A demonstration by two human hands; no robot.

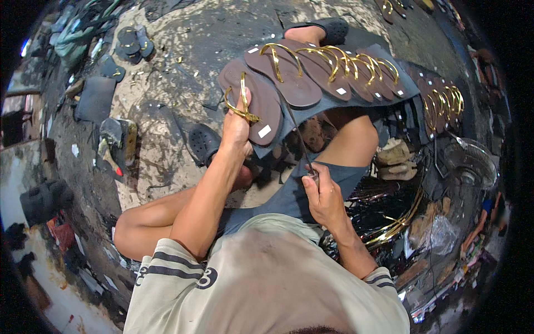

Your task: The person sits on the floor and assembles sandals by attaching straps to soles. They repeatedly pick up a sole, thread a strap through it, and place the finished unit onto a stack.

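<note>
Partly hidden, left hand clamped on brown sandal, right hand closed around thin dark tool, near end covered.

The person wears a pale cream-green T-shirt, dark stripes banding each short sleeve, a rounded dark print near the left one, blue-grey shorts and dark clogs; both hands are bare.

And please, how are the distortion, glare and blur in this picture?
Head view: fisheye curves the scene inside a black rim; the shiny gold sandal straps carry bright glints; the pale shirt with striped sleeves looks soft at the chest.
</note>
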